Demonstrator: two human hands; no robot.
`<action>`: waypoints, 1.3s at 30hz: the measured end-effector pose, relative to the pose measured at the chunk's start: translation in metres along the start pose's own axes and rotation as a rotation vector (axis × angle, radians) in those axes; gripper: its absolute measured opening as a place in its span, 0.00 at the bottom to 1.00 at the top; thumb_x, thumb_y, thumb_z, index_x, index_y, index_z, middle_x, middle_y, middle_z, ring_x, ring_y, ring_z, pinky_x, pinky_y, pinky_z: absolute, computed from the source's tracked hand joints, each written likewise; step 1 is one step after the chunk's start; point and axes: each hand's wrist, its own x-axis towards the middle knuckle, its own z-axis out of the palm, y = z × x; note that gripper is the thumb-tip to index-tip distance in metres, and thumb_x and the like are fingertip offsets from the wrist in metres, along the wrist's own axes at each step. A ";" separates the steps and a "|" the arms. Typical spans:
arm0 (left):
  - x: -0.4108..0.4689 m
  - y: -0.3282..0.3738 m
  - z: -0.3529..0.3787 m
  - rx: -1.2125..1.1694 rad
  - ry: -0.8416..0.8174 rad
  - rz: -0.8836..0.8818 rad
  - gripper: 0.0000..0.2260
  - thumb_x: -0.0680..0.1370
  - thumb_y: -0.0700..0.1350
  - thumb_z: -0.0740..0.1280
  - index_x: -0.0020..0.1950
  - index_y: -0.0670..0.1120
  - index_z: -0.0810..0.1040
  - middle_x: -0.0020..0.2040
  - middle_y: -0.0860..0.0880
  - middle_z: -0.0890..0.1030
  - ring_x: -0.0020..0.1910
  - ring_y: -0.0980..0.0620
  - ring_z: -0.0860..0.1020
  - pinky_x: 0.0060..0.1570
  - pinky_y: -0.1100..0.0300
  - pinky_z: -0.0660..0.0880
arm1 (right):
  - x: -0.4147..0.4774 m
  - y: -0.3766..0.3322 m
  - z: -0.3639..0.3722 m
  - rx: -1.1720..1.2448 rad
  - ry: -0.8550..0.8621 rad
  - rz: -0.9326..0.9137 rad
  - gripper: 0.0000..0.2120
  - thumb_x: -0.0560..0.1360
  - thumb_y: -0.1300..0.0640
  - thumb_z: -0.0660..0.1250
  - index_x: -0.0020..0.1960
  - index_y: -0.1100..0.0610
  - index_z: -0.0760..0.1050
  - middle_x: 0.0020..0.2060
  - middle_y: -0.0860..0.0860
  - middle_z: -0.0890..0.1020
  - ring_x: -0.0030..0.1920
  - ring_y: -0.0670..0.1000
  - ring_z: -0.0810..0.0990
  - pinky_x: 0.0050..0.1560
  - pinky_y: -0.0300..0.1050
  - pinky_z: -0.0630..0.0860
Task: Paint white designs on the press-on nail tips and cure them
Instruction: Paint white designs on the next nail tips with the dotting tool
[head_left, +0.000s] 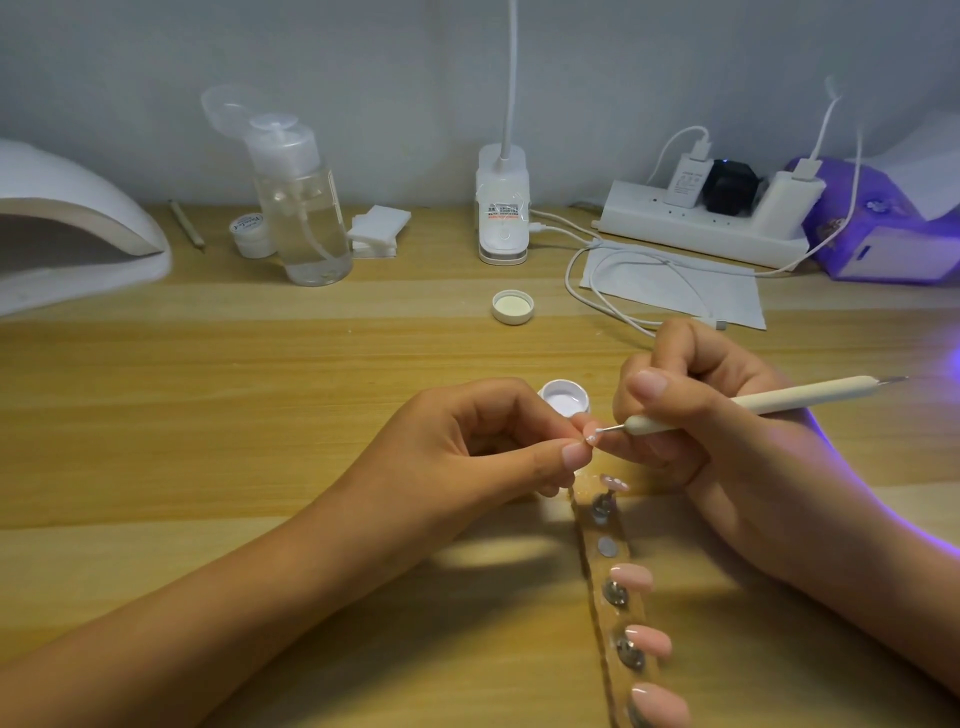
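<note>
Pump bottle (306, 208): clear liquid, flip lid open, back left of table (208, 364).
Cotton pads (376, 228): stacked, just right of bottle.
Power strip (675, 228): back right, three plugs in.
Paper sheet (727, 296): white, flat, before strip.

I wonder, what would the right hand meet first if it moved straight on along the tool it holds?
The nail tip pinched in the left hand: the dotting tool in the right hand has its point at it, seemingly touching.

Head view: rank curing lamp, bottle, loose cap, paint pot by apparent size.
1. Curing lamp, even though the frame edge cuts it off.
2. Bottle.
3. Loose cap and paint pot look alike. The pot is nearer and partly hidden, so I won't rank them.
</note>
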 end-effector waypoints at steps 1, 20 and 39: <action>0.000 0.000 0.000 -0.002 0.000 0.002 0.02 0.69 0.44 0.72 0.38 0.45 0.83 0.34 0.51 0.82 0.35 0.58 0.79 0.39 0.67 0.76 | 0.001 0.000 -0.001 0.013 0.000 0.007 0.10 0.67 0.57 0.70 0.30 0.52 0.71 0.26 0.48 0.72 0.28 0.44 0.70 0.39 0.40 0.79; 0.000 -0.003 -0.002 0.007 -0.011 -0.006 0.06 0.70 0.45 0.73 0.43 0.43 0.82 0.37 0.52 0.83 0.37 0.58 0.79 0.41 0.68 0.76 | 0.010 0.000 -0.022 -0.303 0.176 -0.174 0.07 0.69 0.49 0.72 0.46 0.49 0.82 0.41 0.46 0.83 0.45 0.48 0.80 0.65 0.58 0.73; 0.000 -0.004 -0.004 0.039 -0.027 -0.001 0.01 0.73 0.40 0.73 0.42 0.45 0.83 0.37 0.50 0.84 0.38 0.57 0.81 0.43 0.66 0.76 | 0.013 0.015 -0.014 -0.912 0.008 -0.284 0.06 0.78 0.50 0.61 0.47 0.49 0.75 0.41 0.46 0.79 0.44 0.56 0.76 0.45 0.51 0.73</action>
